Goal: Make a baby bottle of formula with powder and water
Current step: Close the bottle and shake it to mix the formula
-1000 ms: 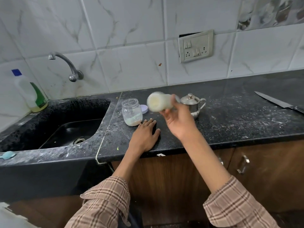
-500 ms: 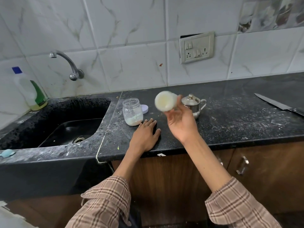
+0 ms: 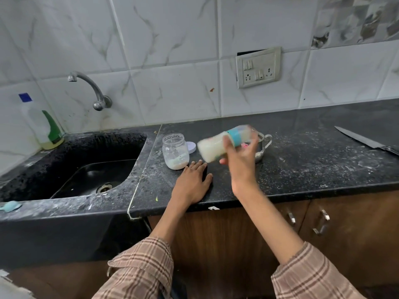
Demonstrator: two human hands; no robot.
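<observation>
**Bottle of milky formula held sideways above the dark surface**

Bottle [image 3: 218,147] is lying nearly level in the air, its white-filled base pointing toward 9 o'clock and its teal collar toward 3 o'clock; motion blur is smearing its outline. The right hand [image 3: 243,155] is grasping it around the middle, fingers curling over the top and thumb underneath, with the arm reaching in from 5 o'clock.

The left hand [image 3: 193,180] is resting flat and released on the black speckled surface [image 3: 302,160], fingers straight and pointing toward 12 o'clock, holding nothing. Just beyond its fingertips, at 11 o'clock from it, an open clear jar [image 3: 175,151] is standing upright with a little white powder sitting in the bottom. A round white lid [image 3: 191,147] is lying just behind the jar on its 3 o'clock side.

A small steel pot [image 3: 262,145] with a handle is showing partly behind the right hand. A knife [image 3: 364,141] is lying well apart at the 3 o'clock edge. At 9 o'clock the black sink [image 3: 90,169] is sitting under a curved tap [image 3: 92,89], with a detergent bottle [image 3: 44,126] standing at its far corner and a small pale-blue scoop [image 3: 10,206] lying on its near rim.
</observation>
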